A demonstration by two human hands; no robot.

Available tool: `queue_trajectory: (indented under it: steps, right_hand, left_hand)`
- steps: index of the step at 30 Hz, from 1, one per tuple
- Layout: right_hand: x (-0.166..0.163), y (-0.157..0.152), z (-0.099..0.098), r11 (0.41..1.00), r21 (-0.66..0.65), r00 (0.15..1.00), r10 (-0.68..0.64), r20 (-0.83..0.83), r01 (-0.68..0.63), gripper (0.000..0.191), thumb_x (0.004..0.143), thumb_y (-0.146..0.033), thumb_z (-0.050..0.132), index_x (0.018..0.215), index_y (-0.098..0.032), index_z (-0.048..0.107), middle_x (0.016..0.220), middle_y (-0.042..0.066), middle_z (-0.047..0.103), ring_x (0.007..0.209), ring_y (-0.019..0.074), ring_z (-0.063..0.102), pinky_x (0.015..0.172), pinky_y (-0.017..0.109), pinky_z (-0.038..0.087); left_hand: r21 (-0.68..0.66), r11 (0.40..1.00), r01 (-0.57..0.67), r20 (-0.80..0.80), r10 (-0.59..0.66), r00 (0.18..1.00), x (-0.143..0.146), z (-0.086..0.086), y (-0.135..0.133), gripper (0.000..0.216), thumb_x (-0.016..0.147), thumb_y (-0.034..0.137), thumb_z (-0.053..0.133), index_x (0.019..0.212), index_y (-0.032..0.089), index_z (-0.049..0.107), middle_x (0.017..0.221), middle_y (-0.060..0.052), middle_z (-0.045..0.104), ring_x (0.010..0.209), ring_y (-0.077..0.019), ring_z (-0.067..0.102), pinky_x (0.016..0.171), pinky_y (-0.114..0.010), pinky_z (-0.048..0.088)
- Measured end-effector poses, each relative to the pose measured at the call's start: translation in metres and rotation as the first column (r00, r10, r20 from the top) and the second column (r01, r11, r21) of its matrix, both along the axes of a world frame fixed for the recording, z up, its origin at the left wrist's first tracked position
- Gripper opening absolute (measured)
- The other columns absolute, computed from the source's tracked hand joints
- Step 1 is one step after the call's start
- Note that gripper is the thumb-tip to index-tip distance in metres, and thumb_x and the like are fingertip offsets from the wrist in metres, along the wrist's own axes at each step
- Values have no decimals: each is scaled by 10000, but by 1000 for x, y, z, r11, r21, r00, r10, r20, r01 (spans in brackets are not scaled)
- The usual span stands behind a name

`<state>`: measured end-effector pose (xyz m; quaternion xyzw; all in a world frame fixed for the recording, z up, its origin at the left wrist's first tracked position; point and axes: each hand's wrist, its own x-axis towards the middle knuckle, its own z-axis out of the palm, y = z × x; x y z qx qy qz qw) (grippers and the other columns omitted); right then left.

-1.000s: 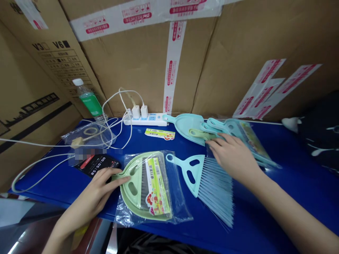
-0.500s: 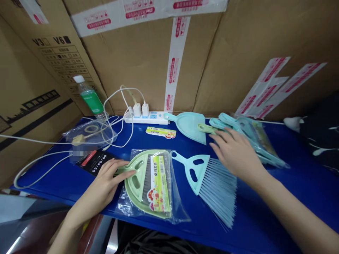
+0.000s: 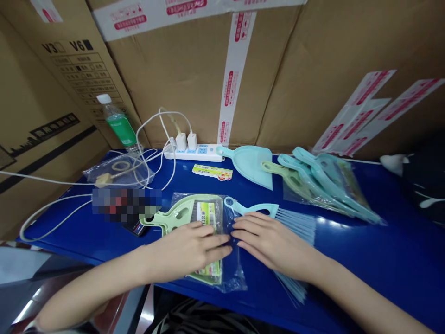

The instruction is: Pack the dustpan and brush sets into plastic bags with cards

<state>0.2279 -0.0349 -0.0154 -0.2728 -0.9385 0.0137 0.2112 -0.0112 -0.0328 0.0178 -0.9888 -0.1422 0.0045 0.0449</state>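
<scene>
My left hand [image 3: 194, 246] lies over the bagged green dustpan and brush set [image 3: 181, 211], its fingers stretched toward the right across the paper label. Fingers extended, my right hand [image 3: 267, 239] reaches to the loose edge of the clear plastic bag [image 3: 234, 276]; its fingertips are close to those of my left hand. Whether they touch the film, I cannot tell. Under and behind my right hand is an unwrapped light-blue hand brush [image 3: 294, 222], partly covered. A light-blue dustpan [image 3: 253, 164] rests farther back.
Several bagged dustpan sets [image 3: 323, 181] lie at the right rear. A loose label [image 3: 212, 172], a power strip [image 3: 194, 152] with white cables, and a bottle [image 3: 121, 127] are toward the back. A phone [image 3: 135, 226] sits at left. Cardboard [image 3: 194, 83] walls the rear.
My left hand has moved right from the green set's handle onto its label. My right hand has come from the bagged sets at the rear to the bag's right side.
</scene>
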Motion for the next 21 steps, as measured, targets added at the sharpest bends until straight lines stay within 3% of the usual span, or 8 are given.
queue_trajectory:
  steps: [7,13,17,21]
  right_hand:
    - [1,-2,1,996,-68,998,-49,45,52,279,969,-198,425,928,-182,700,878,62,715,804,180,663,785,350,521]
    - [-2,0,2,994,-65,996,-81,28,83,267,953,-150,421,1016,-169,680,858,63,689,771,184,639,747,342,512]
    - [-9,-2,0,996,-33,997,-77,26,78,312,945,-133,405,1151,-152,639,842,60,653,798,200,608,727,353,511]
    - [-22,-8,-1,995,-17,995,-95,39,96,310,936,-165,427,1154,-119,643,803,71,609,783,230,584,658,367,514]
  left_hand:
    - [120,985,126,94,-137,986,8,-6,16,177,921,151,542,1063,178,644,890,-15,664,757,-148,567,628,-291,430]
    - [166,976,144,218,-179,959,3,-3,19,154,929,156,543,830,167,659,823,0,670,714,-121,561,605,-271,432]
    - [170,976,139,284,-183,941,-1,-3,17,214,941,99,472,828,157,644,882,6,696,677,-106,578,569,-257,453]
    - [168,978,127,274,-170,947,-6,-3,12,300,957,87,394,796,158,637,781,9,683,602,-114,565,484,-261,426]
